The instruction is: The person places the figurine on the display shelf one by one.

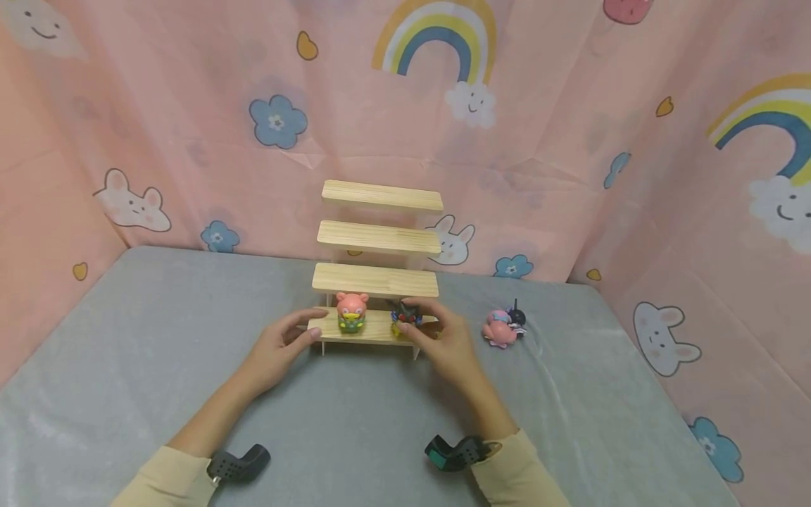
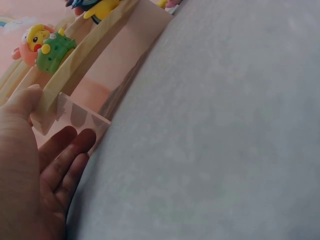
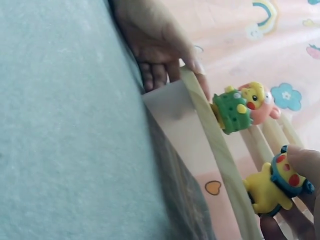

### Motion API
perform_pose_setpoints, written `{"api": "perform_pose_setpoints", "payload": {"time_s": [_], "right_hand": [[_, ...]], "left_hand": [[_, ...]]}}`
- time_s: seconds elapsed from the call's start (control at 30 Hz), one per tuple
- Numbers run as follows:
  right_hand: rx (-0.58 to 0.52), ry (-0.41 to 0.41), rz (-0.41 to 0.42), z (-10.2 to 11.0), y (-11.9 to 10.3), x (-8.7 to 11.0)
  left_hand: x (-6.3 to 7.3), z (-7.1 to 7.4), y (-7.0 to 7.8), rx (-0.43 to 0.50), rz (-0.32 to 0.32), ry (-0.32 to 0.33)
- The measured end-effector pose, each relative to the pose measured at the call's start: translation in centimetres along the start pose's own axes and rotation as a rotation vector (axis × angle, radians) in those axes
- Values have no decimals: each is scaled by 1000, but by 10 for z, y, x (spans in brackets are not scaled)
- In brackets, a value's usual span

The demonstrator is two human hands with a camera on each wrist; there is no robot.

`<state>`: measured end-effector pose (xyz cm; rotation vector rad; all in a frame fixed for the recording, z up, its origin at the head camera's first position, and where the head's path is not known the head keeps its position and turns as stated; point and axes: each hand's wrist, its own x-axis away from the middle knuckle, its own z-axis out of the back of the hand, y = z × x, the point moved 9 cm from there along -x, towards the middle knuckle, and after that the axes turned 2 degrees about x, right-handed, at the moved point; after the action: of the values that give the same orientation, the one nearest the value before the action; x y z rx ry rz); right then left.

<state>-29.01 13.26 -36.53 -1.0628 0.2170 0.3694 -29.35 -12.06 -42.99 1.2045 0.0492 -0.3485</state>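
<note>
A stepped display stand (image 1: 375,280) with pale wooden boards on clear supports stands on the table. My left hand (image 1: 279,348) holds the left end of its lowest board, the thumb and forefinger at the board's edge. Beside that hand, a figurine with a pink hood and green body (image 1: 351,313) stands on the same board. At the board's right end, my right hand (image 1: 448,338) pinches a yellow figurine with a dark blue hood (image 3: 270,187) between thumb and fingers. Its feet are right at the board's surface in the right wrist view.
To the right of the stand, a pink figurine (image 1: 499,329) and a small black-headed figurine (image 1: 517,318) lie close together on the grey tablecloth (image 1: 355,422). A pink patterned curtain (image 1: 209,84) hangs behind and at both sides. The three upper boards rise toward the back.
</note>
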Motion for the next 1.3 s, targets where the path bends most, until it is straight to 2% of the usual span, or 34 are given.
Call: {"api": "perform_pose_setpoints", "payload": {"time_s": [0.33, 0.63, 1.03, 1.3], "right_hand": [[13, 32, 34, -2, -2, 0], [51, 59, 41, 12, -6, -1], [93, 206, -5, 60, -4, -2], [135, 346, -89, 110, 12, 4]], "left_hand": [[0, 0, 0, -14, 0, 4], [0, 0, 0, -11, 2, 1], [1, 1, 0, 2, 4, 1], [1, 1, 1, -15, 9, 0]]}}
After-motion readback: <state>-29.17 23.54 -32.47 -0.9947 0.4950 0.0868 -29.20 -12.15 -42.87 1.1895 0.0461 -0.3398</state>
